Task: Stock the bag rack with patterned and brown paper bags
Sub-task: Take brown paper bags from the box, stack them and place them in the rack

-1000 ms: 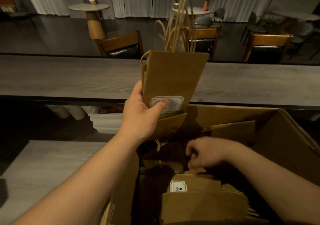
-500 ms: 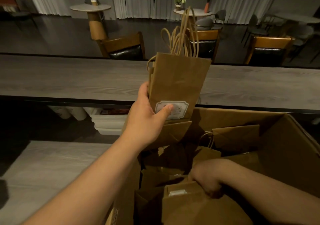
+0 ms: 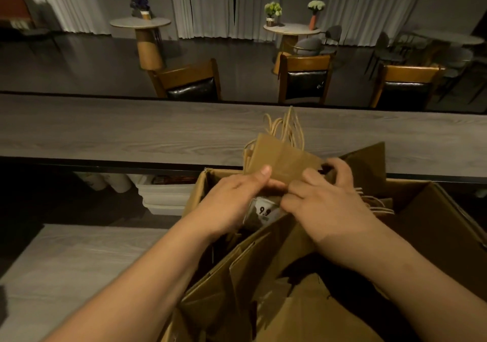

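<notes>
Gripping a flat bundle of brown paper bags point(image 3: 282, 161) above the open cardboard box point(image 3: 432, 225) of more folded bags, left hand point(image 3: 234, 196) and right hand point(image 3: 324, 199) both clasp it

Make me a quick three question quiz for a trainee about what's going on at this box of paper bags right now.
1. True or false: both hands grip the bundle of brown paper bags.
2. What number shows on the white label below the hands?
3. The bundle is held over: A) the cardboard box B) the wooden counter C) a chair.

Key: 1 true, the left hand and right hand both hold it. 2: 9.9. 3: A.
</notes>
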A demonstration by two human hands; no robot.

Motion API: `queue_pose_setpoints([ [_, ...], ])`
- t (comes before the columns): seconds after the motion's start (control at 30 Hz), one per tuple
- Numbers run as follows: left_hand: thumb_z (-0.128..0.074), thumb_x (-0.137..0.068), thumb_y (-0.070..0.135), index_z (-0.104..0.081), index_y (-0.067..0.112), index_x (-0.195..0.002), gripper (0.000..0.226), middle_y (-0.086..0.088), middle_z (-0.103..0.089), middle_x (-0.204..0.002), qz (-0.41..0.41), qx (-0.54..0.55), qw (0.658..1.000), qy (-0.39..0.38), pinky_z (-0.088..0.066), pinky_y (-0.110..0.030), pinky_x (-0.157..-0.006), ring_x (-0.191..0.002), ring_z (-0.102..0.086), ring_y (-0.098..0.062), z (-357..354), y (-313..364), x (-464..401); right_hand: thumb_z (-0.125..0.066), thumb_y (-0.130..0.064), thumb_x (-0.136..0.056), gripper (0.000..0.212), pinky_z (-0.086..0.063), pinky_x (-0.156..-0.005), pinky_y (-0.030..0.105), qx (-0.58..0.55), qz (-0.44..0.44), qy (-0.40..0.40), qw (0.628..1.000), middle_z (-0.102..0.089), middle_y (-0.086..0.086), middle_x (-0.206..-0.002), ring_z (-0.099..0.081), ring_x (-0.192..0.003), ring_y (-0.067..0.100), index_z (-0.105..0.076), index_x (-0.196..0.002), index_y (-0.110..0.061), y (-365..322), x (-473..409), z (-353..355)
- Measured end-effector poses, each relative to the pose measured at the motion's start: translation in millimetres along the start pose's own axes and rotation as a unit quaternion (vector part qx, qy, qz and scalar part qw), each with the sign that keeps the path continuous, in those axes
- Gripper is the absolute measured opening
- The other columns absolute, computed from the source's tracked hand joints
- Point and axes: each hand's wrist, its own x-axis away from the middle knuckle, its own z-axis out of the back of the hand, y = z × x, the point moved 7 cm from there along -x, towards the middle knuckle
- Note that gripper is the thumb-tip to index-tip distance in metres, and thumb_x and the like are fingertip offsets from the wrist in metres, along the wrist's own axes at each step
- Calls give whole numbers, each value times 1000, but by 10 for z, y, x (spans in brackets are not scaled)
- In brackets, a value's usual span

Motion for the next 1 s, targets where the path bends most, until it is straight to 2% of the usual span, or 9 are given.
queue_pose_setpoints([
  [0.07, -45, -76, 91, -78, 47, -104, 62, 18, -76, -111, 8, -19, 998, -52, -46, -42, -109, -112, -68, -3, -32, -6, 16, -76, -25, -77, 34, -12, -112, 62, -9, -14, 137, 990, -66, -3, -115, -55, -122, 28, -71, -111, -30, 47, 56, 129],
  [0.17, -72, -86, 55, -78, 36, -96, 22, 9, -78, -99, 30, -70, 992, -103, -53, -45, -100, -96, -73, -11, -74, -69, 22, -89, -26, -62, 46, -21, -113, 59, -47, -50, 246, 967, -69, 6, -111, -55, -118, 32, -73, -104, -23, 124, 107, 126],
  [0.27, -69, -96, 17, -79, 24, -90, 14, 0, -79, -90, 84, 4, 996, -41, -58, -42, -89, -82, -75, -19, 0, -163, 10, -93, -48, -61, 80, -20, -115, 64, -117, -163, 281, 939, -45, 13, -140, -35, -134, 35, -59, -129, -26, 293, 131, 81],
  [0.4, -69, -95, 8, -77, 12, -105, 14, -10, -80, -97, 105, 146, 983, 41, -62, -40, -84, -89, -77, -27, 105, -166, 21, -79, -72, -68, 102, -21, -121, 59, -293, -315, 258, 865, -21, -1, -151, -21, -143, 30, -26, -145, -31, 587, 169, -74],
  [0.5, -73, -91, 5, -74, 9, -110, 20, -8, -81, -97, 98, 212, 966, 108, -63, -33, -76, -89, -78, -24, 198, -150, 17, -91, -63, -60, 125, -22, -123, 55, -469, -368, 244, 765, -22, 0, -157, -22, -147, 28, -16, -154, -30, 743, 168, -268],
  [0.6, -77, -87, 6, -72, 11, -105, 19, -4, -81, -91, 88, 260, 951, 143, -62, -24, -65, -82, -78, -17, 220, -112, 20, -96, -39, -66, 106, -51, -106, 48, -667, -357, 214, 618, -51, -1, -144, -54, -130, 20, -34, -151, -25, 734, 96, -497],
  [0.7, -76, -90, 23, -69, 17, -109, 21, 4, -81, -91, 77, 269, 945, 172, -60, -19, -65, -83, -77, -10, 242, -119, 12, -89, -24, -79, 61, -59, -84, 37, -730, -342, 196, 558, -74, -2, -121, -72, -107, 17, -59, -132, -23, 715, 43, -630],
  [0.83, -76, -92, 23, -68, 24, -107, 17, 8, -80, -97, 68, 273, 930, 235, -59, -18, -70, -86, -76, -7, 328, -194, -1, -84, -20, -86, 50, -59, -88, 47, -738, -343, 212, 541, -72, 1, -119, -71, -105, 22, -56, -128, -26, 804, 74, -603],
  [1.0, -76, -92, 22, -69, 25, -112, 21, 6, -80, -102, 72, 287, 914, 279, -59, -29, -80, -91, -77, -12, 394, -249, 5, -76, -17, -90, 47, -56, -77, 43, -674, -352, 236, 605, -66, -8, -113, -66, -105, 20, -52, -124, -39, 1047, 249, -246],
])
